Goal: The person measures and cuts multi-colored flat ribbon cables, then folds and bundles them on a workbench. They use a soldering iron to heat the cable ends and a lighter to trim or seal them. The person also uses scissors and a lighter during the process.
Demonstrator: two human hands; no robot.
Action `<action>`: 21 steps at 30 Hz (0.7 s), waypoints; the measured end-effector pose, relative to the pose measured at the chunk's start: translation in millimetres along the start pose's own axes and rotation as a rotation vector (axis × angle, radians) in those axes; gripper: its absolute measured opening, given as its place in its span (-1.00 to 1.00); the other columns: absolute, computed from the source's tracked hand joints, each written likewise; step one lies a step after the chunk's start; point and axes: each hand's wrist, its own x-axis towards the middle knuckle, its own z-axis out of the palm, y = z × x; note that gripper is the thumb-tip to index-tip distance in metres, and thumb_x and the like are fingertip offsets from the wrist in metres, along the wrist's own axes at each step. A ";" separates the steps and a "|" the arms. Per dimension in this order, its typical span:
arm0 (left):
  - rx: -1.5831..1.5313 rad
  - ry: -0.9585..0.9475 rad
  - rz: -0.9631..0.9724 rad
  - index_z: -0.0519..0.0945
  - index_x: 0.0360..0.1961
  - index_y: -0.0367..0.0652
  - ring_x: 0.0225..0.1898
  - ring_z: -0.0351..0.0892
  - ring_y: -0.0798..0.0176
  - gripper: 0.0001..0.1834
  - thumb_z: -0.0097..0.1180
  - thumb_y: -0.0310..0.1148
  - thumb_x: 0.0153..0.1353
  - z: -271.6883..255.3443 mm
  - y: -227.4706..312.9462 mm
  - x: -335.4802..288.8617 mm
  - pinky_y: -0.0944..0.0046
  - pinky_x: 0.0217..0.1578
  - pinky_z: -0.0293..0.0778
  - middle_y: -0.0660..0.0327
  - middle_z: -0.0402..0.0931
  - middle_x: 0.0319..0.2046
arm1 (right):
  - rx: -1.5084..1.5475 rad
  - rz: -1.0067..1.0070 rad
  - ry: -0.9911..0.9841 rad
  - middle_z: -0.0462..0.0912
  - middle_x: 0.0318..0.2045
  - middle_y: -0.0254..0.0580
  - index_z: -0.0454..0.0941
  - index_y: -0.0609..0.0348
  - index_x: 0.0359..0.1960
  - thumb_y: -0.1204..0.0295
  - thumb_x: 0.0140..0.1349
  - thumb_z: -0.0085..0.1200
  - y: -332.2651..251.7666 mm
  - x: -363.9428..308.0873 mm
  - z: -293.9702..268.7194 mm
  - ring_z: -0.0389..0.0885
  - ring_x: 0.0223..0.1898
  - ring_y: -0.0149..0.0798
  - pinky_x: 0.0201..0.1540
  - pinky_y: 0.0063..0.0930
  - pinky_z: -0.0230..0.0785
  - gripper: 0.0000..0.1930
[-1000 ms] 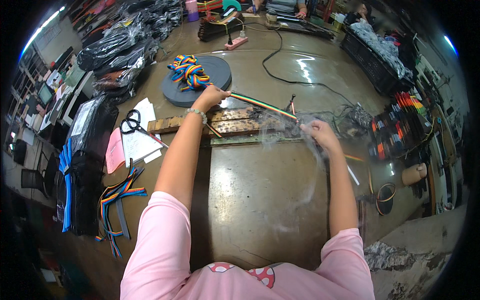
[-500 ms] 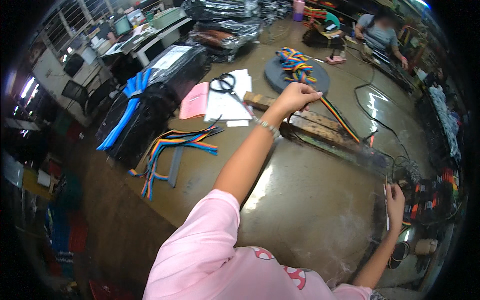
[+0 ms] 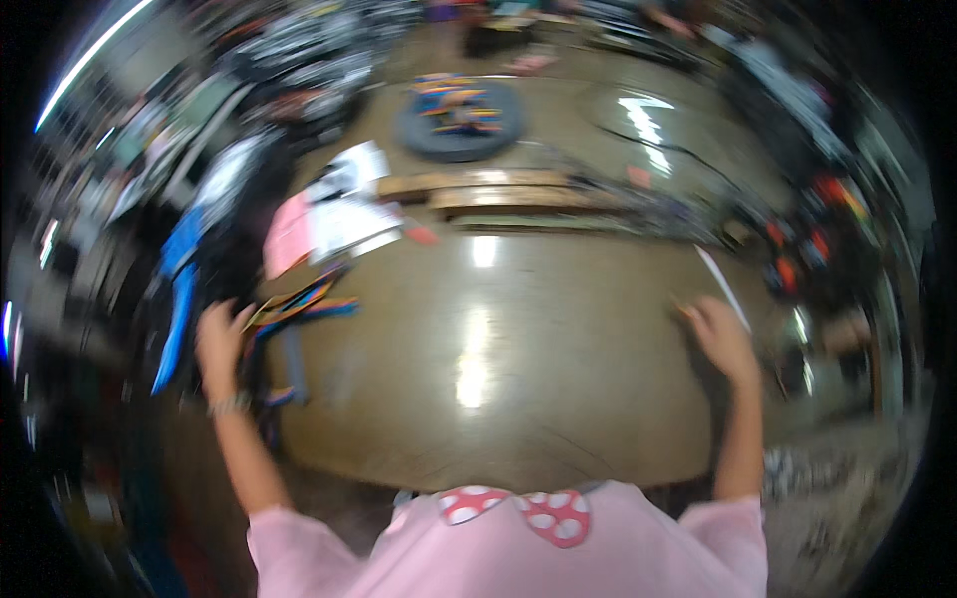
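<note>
My left hand [image 3: 221, 344] is at the left edge of the table, by a bundle of multicoloured striped straps [image 3: 304, 304]. Its thumb and fingers look spread, though blurred, and the thumb tip comes close to the strap ends. Over the right side of the table, my right hand [image 3: 726, 339] has its fingers pinched together. A small brownish tip shows at them; what it belongs to is too smeared to name. A thin white strip [image 3: 723, 284] runs beside its knuckles; whether the hand holds it I cannot tell.
Long wooden bars [image 3: 538, 196] cross the table beyond my hands. Behind them a round grey disc [image 3: 449, 148] carries a heap of striped strap. Papers [image 3: 349, 219] and a pink sheet [image 3: 289, 234] lie at left, near a black wrapped package with blue strips [image 3: 179, 289]. Dark cable lies at right.
My left hand has left the striped strap by the wooden bars and moved left to the strap bundle. My right hand now appears farther in over the table. The view has turned.
</note>
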 end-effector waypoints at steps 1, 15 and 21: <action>-0.009 0.144 -0.028 0.53 -0.05 -0.29 0.03 0.41 -0.06 -0.52 0.09 -0.11 0.16 1.1 9.7 -5.2 0.13 0.03 0.31 -0.11 0.45 -0.03 | 0.063 -0.128 0.025 0.53 -0.30 0.09 0.50 0.29 -0.23 0.43 0.21 -0.04 6.6 -2.9 -5.3 0.49 -0.18 0.10 -0.11 -0.18 0.33 -0.81; -0.761 0.147 0.483 0.56 -0.14 -0.29 -0.22 0.50 0.24 -0.78 0.04 -0.54 0.17 -47.2 174.9 -67.5 0.30 -0.21 0.43 0.12 0.49 -0.21 | 0.055 0.852 0.322 0.24 0.20 0.24 0.07 0.32 0.27 -0.17 -0.42 0.39 241.7 -122.5 -28.8 0.27 0.22 0.05 0.24 -0.23 0.14 0.23; -0.822 0.084 0.609 0.62 -0.24 -0.20 -0.25 0.55 0.13 -0.79 0.17 -0.44 0.06 -38.6 198.2 -84.2 0.24 -0.20 0.44 0.11 0.56 -0.27 | -0.146 0.912 0.491 0.48 0.01 0.18 0.32 0.36 0.13 0.00 -0.19 0.36 250.8 -111.5 -27.2 0.46 0.06 0.00 0.13 -0.22 0.25 -0.10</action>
